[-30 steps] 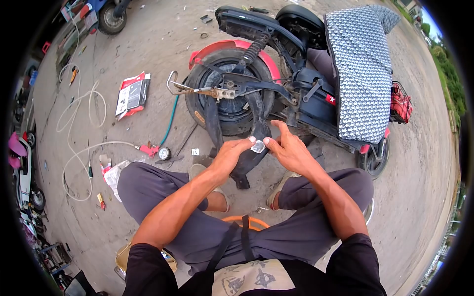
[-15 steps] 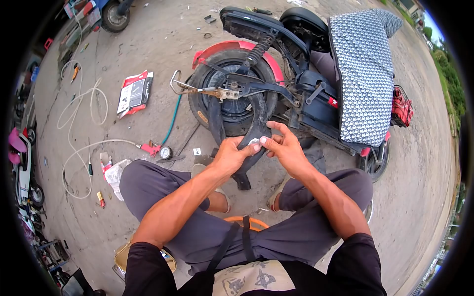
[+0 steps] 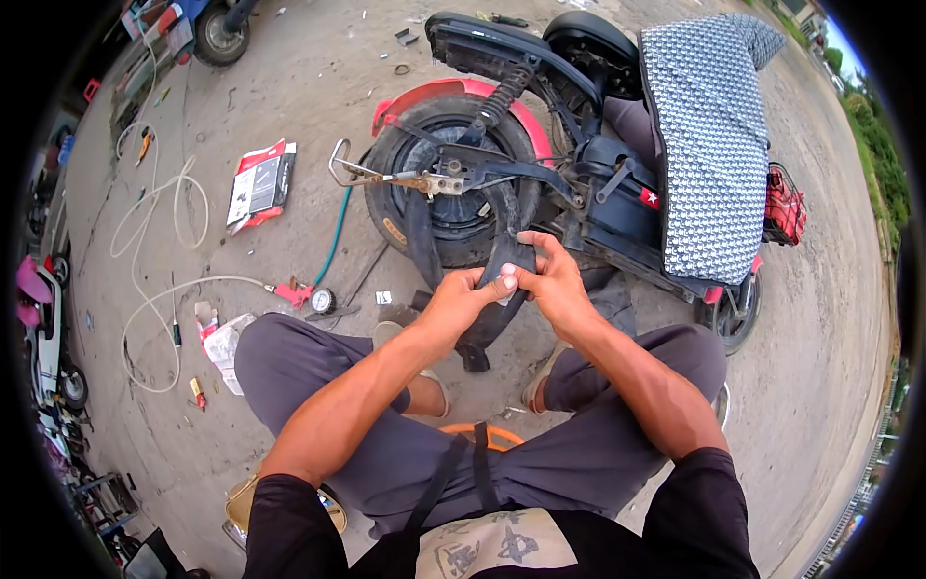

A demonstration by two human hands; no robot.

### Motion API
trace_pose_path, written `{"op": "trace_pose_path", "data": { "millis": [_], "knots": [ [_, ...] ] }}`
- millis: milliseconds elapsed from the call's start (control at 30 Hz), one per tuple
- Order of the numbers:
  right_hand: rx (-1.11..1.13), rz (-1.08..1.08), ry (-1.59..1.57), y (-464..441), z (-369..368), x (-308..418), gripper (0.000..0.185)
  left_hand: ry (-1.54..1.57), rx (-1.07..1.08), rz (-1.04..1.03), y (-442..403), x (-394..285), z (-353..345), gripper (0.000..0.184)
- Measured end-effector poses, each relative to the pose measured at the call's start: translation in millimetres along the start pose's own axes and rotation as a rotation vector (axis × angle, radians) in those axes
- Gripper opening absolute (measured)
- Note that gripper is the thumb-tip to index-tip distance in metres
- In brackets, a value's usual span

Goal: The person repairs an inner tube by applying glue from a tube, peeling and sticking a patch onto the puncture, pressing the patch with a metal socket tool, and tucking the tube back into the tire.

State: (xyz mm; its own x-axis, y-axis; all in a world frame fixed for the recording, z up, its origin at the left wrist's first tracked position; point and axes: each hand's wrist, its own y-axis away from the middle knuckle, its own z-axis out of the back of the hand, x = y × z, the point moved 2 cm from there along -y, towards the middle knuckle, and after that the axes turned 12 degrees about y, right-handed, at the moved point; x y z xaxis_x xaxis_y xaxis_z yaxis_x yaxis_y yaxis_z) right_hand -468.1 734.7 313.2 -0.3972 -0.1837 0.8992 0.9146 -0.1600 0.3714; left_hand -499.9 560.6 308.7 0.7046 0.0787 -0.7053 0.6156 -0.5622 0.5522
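Note:
A black inner tube (image 3: 509,253) hangs out of the rear wheel (image 3: 439,145) of a scooter lying on its side. My left hand (image 3: 467,301) grips the tube from the left, its thumb pressed on the rubber. My right hand (image 3: 555,285) pinches the same stretch from the right, and the two thumb tips meet on top. A sliver of something pale and small shows under the thumbs; most of it is covered. Below my hands, the lower part of the tube (image 3: 473,355) droops between my feet.
A red inflator with a round gauge (image 3: 323,300) lies left, joined to a pale hose (image 3: 198,280). Near it are a red-and-black package (image 3: 260,185) and a crumpled white bag (image 3: 230,352). A patterned cover (image 3: 709,145) drapes the scooter's front. An orange ring (image 3: 503,437) shows below me.
The pale round piece seen between my fingers earlier is now mostly hidden beneath my thumbs. My right hand has shifted slightly left, and the tube looks flatter and wider between my hands.

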Motion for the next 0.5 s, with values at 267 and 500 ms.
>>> {"op": "trace_pose_path", "data": {
  "millis": [267,500],
  "knots": [
    [-0.017,0.119,0.617,10,10,37,0.058,0.000,-0.122,-0.096,-4,-5,1,0.024],
    [-0.323,0.450,0.871,18,16,62,0.052,-0.082,-0.180,-0.121,0,-8,-2,0.025]
  ]
}}
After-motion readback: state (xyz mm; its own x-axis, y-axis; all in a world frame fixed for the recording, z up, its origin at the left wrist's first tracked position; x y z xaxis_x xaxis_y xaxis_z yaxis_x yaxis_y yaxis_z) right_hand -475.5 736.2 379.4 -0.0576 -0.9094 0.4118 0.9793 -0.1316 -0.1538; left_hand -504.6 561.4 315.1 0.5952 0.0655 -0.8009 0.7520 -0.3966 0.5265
